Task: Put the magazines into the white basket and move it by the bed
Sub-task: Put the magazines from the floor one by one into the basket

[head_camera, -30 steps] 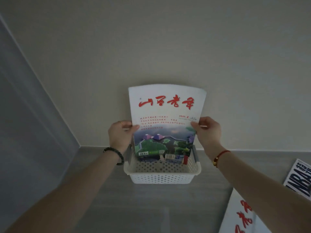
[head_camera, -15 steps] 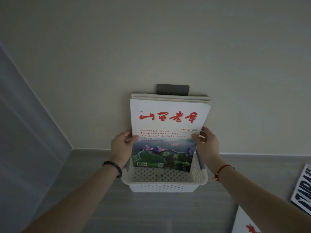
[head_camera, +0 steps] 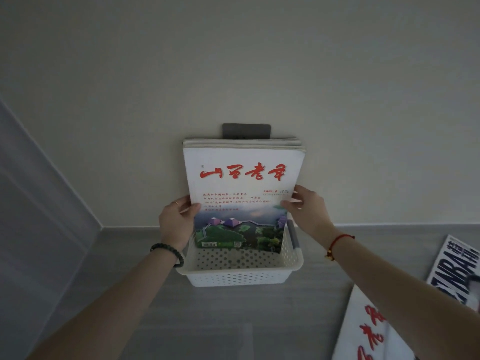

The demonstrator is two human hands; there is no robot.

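Observation:
A white perforated basket (head_camera: 241,278) stands on the grey floor against the wall. A stack of magazines (head_camera: 242,183) stands upright in it, leaning on the wall; the front cover is white with red characters and a landscape photo. My left hand (head_camera: 176,222) grips the front magazine's left edge. My right hand (head_camera: 306,209) pinches its right edge. The magazine's lower edge is inside the basket. Two more magazines lie on the floor at the right: a white one with red characters (head_camera: 371,331) and a black-and-white one (head_camera: 457,266).
A dark wall plate (head_camera: 246,130) shows just above the stack. A grey panel (head_camera: 39,209) runs along the left side, meeting the wall in a corner. Grey floor (head_camera: 220,323) stretches in front of the basket.
The magazine has gone down from above the basket into it and now rests against the stack behind. Both hands stayed on its edges and the view shifted slightly.

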